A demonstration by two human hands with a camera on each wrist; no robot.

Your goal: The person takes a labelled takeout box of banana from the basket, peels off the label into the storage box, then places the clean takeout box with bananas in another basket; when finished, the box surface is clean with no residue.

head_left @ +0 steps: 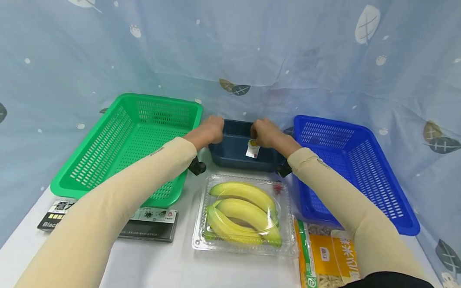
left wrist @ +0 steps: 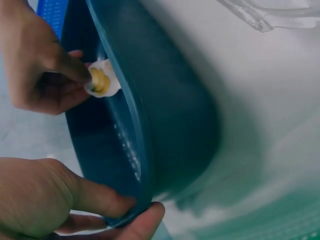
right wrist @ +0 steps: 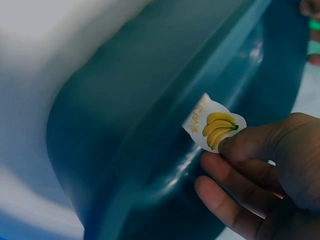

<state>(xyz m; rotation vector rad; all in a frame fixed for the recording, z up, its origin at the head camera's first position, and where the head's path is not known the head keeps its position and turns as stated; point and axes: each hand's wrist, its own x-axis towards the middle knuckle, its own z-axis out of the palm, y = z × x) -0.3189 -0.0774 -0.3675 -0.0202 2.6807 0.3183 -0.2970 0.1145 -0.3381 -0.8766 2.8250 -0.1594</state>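
A dark teal plastic bin [head_left: 230, 149] stands at the back centre of the table. My left hand [head_left: 208, 132] grips its left end, thumb inside the rim and a finger outside in the left wrist view. Over the bin's right part, my right hand [head_left: 265, 133] pinches a small white label [right wrist: 218, 126] printed with a banana bunch between thumb and finger. The label [head_left: 253, 148] overlaps the bin's interior in the head view. In front of the bin sits a clear lidded plastic box [head_left: 199, 242] with several bananas [head_left: 242, 209] inside.
A green basket [head_left: 89, 154] stands on the left, a blue basket [head_left: 392, 187] on the right. Below the green basket lies a black box [head_left: 147, 231]; an orange food packet [head_left: 318, 257] lies before the blue one. A patterned curtain [head_left: 259, 45] hangs behind.
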